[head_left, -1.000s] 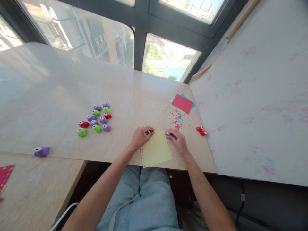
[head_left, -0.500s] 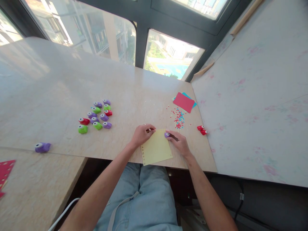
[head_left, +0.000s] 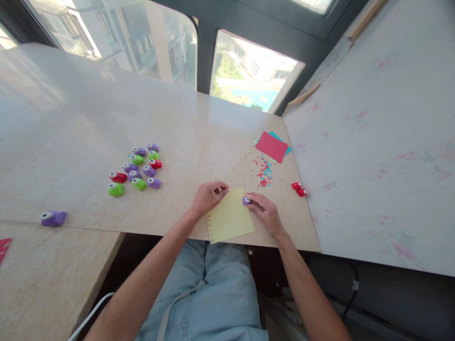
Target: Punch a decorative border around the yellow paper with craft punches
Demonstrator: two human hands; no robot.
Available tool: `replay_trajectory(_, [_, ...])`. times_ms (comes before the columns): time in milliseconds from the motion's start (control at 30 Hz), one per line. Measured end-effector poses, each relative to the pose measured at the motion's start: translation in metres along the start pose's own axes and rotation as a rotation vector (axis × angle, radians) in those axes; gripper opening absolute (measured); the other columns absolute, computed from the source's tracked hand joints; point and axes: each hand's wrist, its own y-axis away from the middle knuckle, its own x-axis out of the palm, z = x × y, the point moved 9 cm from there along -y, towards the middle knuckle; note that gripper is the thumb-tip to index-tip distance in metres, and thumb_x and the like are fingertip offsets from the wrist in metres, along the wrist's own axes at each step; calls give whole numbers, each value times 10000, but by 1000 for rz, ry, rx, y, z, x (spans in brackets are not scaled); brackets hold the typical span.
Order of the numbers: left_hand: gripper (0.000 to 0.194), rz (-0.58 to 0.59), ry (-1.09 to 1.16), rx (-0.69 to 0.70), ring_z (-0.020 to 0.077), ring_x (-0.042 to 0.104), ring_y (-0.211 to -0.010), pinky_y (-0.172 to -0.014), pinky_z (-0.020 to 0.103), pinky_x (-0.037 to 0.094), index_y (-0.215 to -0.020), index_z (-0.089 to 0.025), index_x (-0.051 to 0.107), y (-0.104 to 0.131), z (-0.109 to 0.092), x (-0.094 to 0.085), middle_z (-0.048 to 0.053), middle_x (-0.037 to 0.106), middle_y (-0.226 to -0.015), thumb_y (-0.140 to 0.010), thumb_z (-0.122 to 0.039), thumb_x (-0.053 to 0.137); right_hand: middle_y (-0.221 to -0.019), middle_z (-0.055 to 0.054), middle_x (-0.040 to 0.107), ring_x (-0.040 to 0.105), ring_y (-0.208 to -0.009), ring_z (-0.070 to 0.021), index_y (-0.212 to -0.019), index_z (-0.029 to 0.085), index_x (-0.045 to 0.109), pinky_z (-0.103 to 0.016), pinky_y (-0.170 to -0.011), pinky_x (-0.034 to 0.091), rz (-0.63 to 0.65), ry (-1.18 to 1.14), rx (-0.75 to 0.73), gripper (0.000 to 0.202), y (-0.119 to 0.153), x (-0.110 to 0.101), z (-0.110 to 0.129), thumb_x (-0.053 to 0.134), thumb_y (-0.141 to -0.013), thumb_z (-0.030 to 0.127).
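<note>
A sheet of yellow paper (head_left: 230,217) lies at the table's front edge, with a row of small punched holes down its left side and a few marks at its right corners. My left hand (head_left: 210,195) pinches the sheet's upper left corner. In my right hand (head_left: 266,212) is a small purple paper punch (head_left: 246,201), held between thumb and fingers at the sheet's right edge, near the top. Whether the paper sits inside the punch's slot I cannot tell.
Several purple, green and red punches (head_left: 134,175) cluster at the left; one purple punch (head_left: 53,218) lies farther left. Red and blue confetti (head_left: 265,173) is scattered below red and blue cards (head_left: 272,147). Two red punches (head_left: 300,189) lie by the right wall.
The purple punch in my right hand has moved slightly down along the sheet's right edge. My left hand stays at the upper left corner. The camera view has shifted a little.
</note>
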Motion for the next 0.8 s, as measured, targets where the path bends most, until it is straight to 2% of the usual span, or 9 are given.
replay_trajectory(400, [105, 3, 16, -11, 147, 685, -733, -683, 239, 508, -880, -207, 729, 1, 3, 2, 26, 756, -833, -837, -235, 638, -1106, -65, 713, 643, -1038, -224, -1126, 282, 697, -426, -949, 505, -27, 102, -2, 259, -1, 1, 3, 636, -885, 354])
replay_trajectory(800, [106, 9, 32, -23, 149, 679, -729, -680, 246, 511, -883, -213, 732, 0, 5, 2, 26, 754, -830, -844, -230, 634, -1136, -66, 704, 633, -1063, -242, -1144, 296, 691, -451, -970, 490, -29, 142, 18, 270, -2, 2, 4, 615, -895, 365])
